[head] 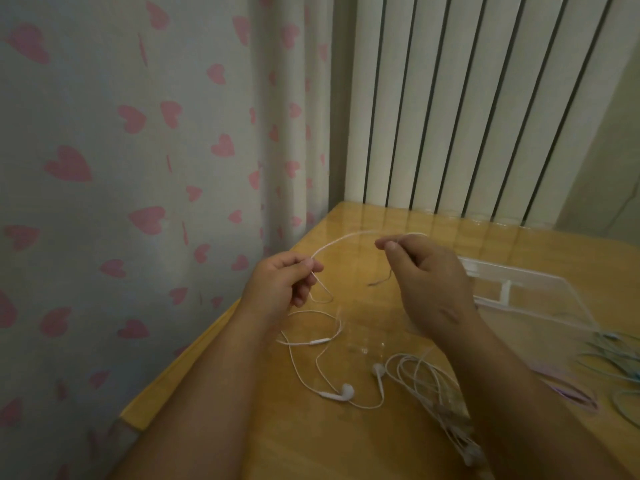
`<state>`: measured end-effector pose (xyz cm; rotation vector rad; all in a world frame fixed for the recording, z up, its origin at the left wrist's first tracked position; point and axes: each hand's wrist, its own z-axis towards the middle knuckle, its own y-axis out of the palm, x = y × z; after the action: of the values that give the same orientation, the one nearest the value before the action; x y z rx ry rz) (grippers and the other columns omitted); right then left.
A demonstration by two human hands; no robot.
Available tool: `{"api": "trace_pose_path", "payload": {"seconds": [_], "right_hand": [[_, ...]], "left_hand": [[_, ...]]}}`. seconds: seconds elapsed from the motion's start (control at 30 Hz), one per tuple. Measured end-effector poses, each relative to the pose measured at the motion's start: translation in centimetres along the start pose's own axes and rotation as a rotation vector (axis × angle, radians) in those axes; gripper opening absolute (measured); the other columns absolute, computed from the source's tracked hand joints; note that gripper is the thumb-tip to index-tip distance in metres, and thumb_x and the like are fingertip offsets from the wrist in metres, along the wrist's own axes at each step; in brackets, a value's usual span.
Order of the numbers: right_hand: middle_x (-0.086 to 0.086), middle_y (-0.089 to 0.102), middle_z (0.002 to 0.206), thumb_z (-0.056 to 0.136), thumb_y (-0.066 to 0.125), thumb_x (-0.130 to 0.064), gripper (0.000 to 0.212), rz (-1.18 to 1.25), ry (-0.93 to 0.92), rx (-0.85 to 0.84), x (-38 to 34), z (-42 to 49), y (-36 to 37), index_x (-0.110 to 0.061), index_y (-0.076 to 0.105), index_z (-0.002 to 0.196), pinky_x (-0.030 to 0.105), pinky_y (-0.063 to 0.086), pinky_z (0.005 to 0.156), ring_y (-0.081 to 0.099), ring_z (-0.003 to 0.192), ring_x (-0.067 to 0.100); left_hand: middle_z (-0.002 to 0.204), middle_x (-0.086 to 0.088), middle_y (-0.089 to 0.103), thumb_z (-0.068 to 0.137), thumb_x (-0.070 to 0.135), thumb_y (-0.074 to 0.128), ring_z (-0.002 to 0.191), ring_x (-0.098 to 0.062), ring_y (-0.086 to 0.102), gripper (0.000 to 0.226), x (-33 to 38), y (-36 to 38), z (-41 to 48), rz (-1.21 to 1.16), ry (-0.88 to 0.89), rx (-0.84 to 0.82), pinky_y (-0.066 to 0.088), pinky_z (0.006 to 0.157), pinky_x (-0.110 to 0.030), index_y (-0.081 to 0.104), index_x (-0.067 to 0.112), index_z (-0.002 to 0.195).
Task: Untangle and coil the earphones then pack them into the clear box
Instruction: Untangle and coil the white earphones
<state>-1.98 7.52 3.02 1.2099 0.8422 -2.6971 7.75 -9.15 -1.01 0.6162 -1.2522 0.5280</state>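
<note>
Earphone cord (341, 239) arched left-right, pinched by left hand (277, 285), right hand (429, 289)

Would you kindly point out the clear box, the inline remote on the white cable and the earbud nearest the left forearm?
clear box (540, 303): head view, its flat transparent panel.
inline remote (319, 341): head view, middle of its white body.
earbud (346, 389): head view, its rounded head.
</note>
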Motion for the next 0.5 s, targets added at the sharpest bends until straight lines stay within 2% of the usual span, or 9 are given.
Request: {"api": "trace_pose_path", "payload": {"seconds": [0.07,0.13,0.17,0.2,0.27,0.3,0.4,0.5], "right_hand": [[-0.016,0.064,0.104,0.101,0.043,-0.029,0.031,0.006,0.058,-0.077,0.2,-0.1,0.3,-0.026,0.061,0.126,0.017,0.045,0.082,0.056,0.1,-0.003],[-0.01,0.06,0.127,0.102,0.042,-0.03,0.043,-0.032,0.124,-0.218,0.4,-0.1,0.5,-0.027,0.04,0.144,0.032,0.046,0.098,0.054,0.118,0.007],[-0.009,0.057,0.133,0.102,0.042,-0.029,0.05,-0.049,0.158,-0.291,0.3,-0.1,0.6,-0.026,0.029,0.149,0.034,0.048,0.098,0.055,0.12,0.01],[-0.005,0.059,0.132,0.102,0.043,-0.027,0.054,-0.049,0.202,-0.356,0.2,-0.1,0.6,-0.025,0.023,0.151,0.032,0.053,0.09,0.06,0.114,0.011],[0.001,0.068,0.113,0.102,0.044,-0.023,0.047,-0.053,0.289,-0.426,-0.2,0.0,0.7,-0.018,0.031,0.146,0.023,0.056,0.065,0.068,0.087,0.01],[0.002,0.07,0.104,0.101,0.045,-0.023,0.04,-0.073,0.31,-0.415,-0.4,-0.1,0.7,-0.016,0.041,0.14,0.025,0.057,0.062,0.069,0.078,0.01],[0.002,0.071,0.096,0.097,0.051,-0.033,0.029,-0.266,0.265,-0.347,-0.3,-0.3,1.0,-0.019,0.062,0.121,0.039,0.06,0.074,0.069,0.078,0.014],[-0.002,0.067,0.094,0.094,0.054,-0.037,0.02,-0.375,0.206,-0.383,-0.4,-0.7,1.5,-0.023,0.064,0.102,0.039,0.056,0.079,0.062,0.085,0.014]], "left_hand": [[0.054,-0.002,0.054,0.092,0.004,0.051,0.044,-0.012,0.042,0.023,0.2,0.0,0.0,-0.058,-0.027,0.004,0.03,0.038,-0.019,0.065,0.004,0.074],[0.053,-0.003,0.053,0.092,0.003,0.049,0.044,-0.012,0.041,0.023,0.3,0.0,-0.1,-0.09,-0.038,0.008,0.029,0.038,-0.019,0.063,0.004,0.073],[0.053,-0.004,0.053,0.092,0.003,0.049,0.044,-0.012,0.041,0.023,0.3,0.1,-0.1,-0.107,-0.04,0.004,0.029,0.039,-0.019,0.063,0.003,0.074],[0.054,-0.005,0.053,0.092,0.003,0.049,0.044,-0.012,0.042,0.022,0.4,0.1,-0.2,-0.124,-0.038,-0.001,0.03,0.039,-0.02,0.063,0.002,0.075],[0.056,-0.006,0.055,0.092,0.002,0.049,0.045,-0.013,0.044,0.021,0.4,0.1,-0.3,-0.148,-0.032,-0.01,0.033,0.04,-0.021,0.063,0.001,0.077],[0.056,-0.006,0.056,0.092,0.002,0.049,0.046,-0.013,0.045,0.02,0.5,0.1,-0.3,-0.157,-0.032,-0.014,0.035,0.04,-0.021,0.063,0.0,0.077],[0.057,-0.007,0.057,0.092,0.002,0.048,0.046,-0.013,0.048,0.021,0.6,0.1,-0.3,-0.189,-0.033,-0.019,0.037,0.04,-0.021,0.063,0.0,0.078],[0.057,-0.007,0.059,0.093,0.003,0.047,0.046,-0.012,0.051,0.022,0.8,0.1,-0.4,-0.244,-0.04,-0.024,0.04,0.041,-0.021,0.063,0.001,0.079]]}}
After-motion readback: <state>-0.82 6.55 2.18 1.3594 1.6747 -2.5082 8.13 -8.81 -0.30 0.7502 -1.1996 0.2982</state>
